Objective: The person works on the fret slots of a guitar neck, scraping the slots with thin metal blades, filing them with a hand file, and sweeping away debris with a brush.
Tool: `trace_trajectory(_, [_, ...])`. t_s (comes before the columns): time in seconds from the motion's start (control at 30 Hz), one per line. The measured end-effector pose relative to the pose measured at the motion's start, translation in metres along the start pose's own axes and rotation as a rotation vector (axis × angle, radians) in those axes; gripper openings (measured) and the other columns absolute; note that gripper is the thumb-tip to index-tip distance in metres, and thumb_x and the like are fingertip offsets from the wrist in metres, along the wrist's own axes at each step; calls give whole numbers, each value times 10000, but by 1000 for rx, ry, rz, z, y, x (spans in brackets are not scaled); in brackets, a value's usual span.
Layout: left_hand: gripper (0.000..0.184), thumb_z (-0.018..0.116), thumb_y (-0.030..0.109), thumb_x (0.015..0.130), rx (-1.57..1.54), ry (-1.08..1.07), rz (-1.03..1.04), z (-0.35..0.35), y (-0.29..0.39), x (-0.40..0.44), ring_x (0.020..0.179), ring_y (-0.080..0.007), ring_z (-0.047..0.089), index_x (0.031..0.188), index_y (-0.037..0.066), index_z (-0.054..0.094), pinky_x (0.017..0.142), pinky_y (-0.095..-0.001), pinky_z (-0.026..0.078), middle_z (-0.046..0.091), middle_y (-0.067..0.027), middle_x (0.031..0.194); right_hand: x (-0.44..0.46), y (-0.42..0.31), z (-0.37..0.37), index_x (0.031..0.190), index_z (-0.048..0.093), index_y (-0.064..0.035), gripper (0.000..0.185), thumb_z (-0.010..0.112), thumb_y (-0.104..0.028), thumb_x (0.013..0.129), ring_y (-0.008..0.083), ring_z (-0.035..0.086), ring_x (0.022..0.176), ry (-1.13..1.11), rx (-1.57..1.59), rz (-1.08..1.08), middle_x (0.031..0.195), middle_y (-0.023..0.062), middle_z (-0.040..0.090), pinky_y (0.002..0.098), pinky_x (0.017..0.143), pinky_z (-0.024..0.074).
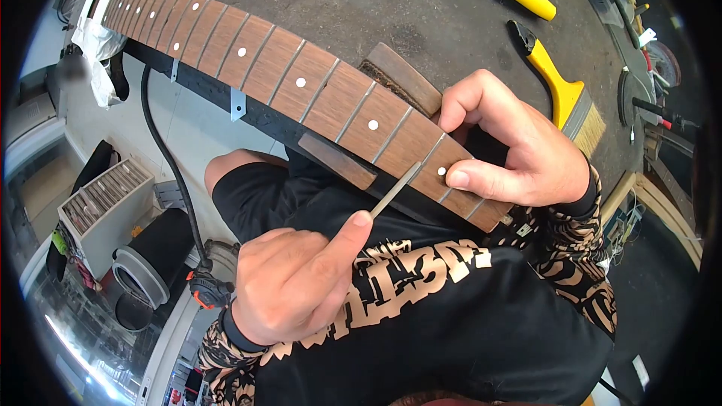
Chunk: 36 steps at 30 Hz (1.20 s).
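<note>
1. Left hand (289, 282): I am grasping a slender file-like tool (394, 192), my index finger lying along it for guidance.
2. Tool tip: I am aiming it at a metal fret (432, 152); whether it is touching, I cannot tell.
3. Right hand (530, 146): I am grasping the right end of the fretted board (282, 68), thumb pressing on top, fingers curling at the far edge.
4. Board: it is slanting from far left to near right, passing between a far wooden block (410, 81) and a near wooden strip (337, 161).
5. Judgement: a light, low-angled touch is sparing the wood; the bracing thumb is limiting wobble but needing clearance from the tip.
</note>
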<state>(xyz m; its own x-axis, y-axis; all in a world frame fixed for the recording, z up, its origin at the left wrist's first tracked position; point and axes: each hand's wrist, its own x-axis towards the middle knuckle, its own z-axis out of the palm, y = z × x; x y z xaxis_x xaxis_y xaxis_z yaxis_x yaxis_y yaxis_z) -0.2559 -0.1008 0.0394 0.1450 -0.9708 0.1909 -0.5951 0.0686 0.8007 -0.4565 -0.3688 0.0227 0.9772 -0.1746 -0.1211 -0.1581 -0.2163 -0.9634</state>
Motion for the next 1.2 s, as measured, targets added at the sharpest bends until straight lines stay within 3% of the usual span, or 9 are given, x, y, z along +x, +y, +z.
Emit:
trace_trajectory(0.4, [516, 797, -151, 779, 1, 22, 9, 0, 0, -3, 456, -188, 540, 1289, -79, 830, 473, -333, 414, 597, -33, 620, -2, 0, -2, 1320, 575, -39, 435, 870, -206, 1047, 213, 745, 1031, -11, -7, 10, 1151, 95, 722, 353, 908, 605])
trace_trajectory(1.2, [503, 822, -130, 798, 5, -14, -13, 0, 3, 0, 463, -201, 527, 1298, -75, 827, 478, -344, 394, 553, -27, 618, -1, -1, -3, 1331, 575, -35, 456, 875, -227, 1046, 213, 745, 1015, -24, -34, 10, 1145, 100, 718, 348, 887, 605])
